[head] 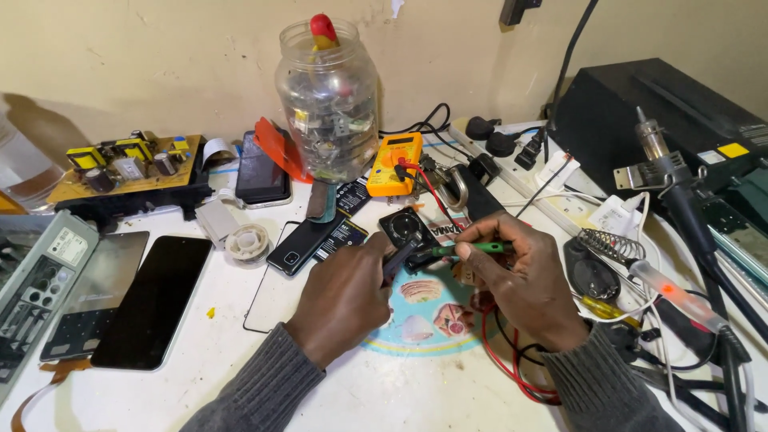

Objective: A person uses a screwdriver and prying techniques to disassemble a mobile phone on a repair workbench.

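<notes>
Hands meet at the bench's centre: left hand [346,290] closed on a small black boxy device [406,232], light and probably fragile, best gripped by its edges, while right hand [524,276] pinches a thin green-handled screwdriver [462,250] at three o'clock of it

Glossy black glass is reflecting on the phone [152,300] lying flat on the smooth, matt white tabletop [400,392]. Clear, shiny plastic is forming the jar [328,100], packed with metal parts. Orange plastic is casing the multimeter [394,163], matt. Green plastic is covering the screwdriver handle [480,248]. Grey ribbed knit cloth is showing on both sleeves [264,392]. Bare metal wire is coiling in the soldering stand spring [606,244].
</notes>
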